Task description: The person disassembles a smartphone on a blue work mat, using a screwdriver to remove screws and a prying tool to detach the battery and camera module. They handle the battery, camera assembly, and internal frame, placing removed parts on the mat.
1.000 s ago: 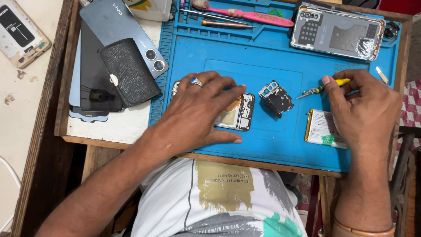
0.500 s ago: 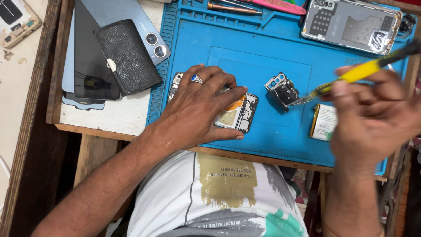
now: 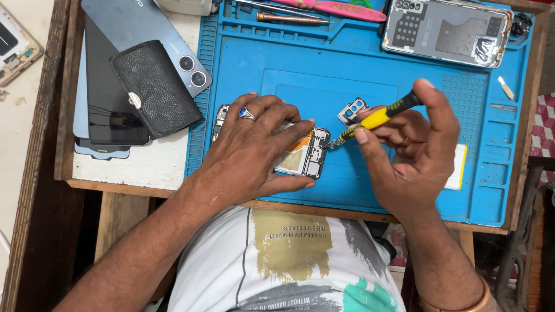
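My left hand (image 3: 254,147), with a blue-stone ring, lies flat on an opened phone (image 3: 306,155) whose circuit board shows, pressing it onto the blue repair mat (image 3: 324,75). My right hand (image 3: 413,150) grips a yellow-and-black screwdriver (image 3: 376,118); its tip touches the phone's upper right corner. A small grey camera cover plate (image 3: 351,111) lies just beyond the tip, partly hidden by my right fingers. A white-and-yellow flat part (image 3: 459,167) sits under my right hand, mostly hidden.
A second opened phone (image 3: 448,32) lies at the mat's far right. Pink tweezers (image 3: 341,8) and a brown tool (image 3: 289,17) rest in the top tray. To the left are stacked phones (image 3: 110,110), a blue phone back (image 3: 144,34) and a black wallet (image 3: 153,86).
My right hand moved left with the screwdriver, from beside the mat's right part to the phone's corner. My left hand stayed on the phone. The view shifted slightly.
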Available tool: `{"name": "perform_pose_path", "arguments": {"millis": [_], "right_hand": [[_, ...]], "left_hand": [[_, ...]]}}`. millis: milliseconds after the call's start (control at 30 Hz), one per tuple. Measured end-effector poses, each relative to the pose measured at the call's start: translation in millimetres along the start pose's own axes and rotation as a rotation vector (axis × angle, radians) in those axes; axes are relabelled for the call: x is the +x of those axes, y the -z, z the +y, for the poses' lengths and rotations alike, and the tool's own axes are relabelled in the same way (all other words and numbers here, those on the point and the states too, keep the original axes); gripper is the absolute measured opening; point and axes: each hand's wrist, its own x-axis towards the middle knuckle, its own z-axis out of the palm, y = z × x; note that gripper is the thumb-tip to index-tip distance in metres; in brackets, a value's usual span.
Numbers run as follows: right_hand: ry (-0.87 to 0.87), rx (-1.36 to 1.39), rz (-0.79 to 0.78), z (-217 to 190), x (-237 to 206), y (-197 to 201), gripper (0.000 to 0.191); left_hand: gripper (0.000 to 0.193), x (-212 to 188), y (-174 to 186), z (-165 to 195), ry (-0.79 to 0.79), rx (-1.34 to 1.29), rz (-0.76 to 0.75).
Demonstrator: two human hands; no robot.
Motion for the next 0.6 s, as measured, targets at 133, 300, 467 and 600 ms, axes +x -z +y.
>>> {"name": "perform_pose_path", "arguments": {"millis": [133, 300, 467, 600], "right_hand": [[0.044, -0.050, -0.005, 0.9, -0.7, -2.5, 0.069], [0.048, -0.058, -0.016, 0.9, -3.1, -1.4, 0.067], [0.085, -0.103, -0.044, 2.3, -3.5, -0.8, 0.065], [0.103, -0.123, -0.064, 1.2, -1.8, 0.3, 0.063]], "left_hand": [[0.081, -0.2, -0.1, 0.1, 0.008, 0.005, -0.011], [0.080, -0.2, -2.4, -0.1, 0.012, 0.009, -0.007], [0.080, -0.2, -3.4, -1.1, 0.012, 0.019, -0.013], [0.079, -0.8, -3.8, -0.6, 0.009, 0.028, -0.014]]}}
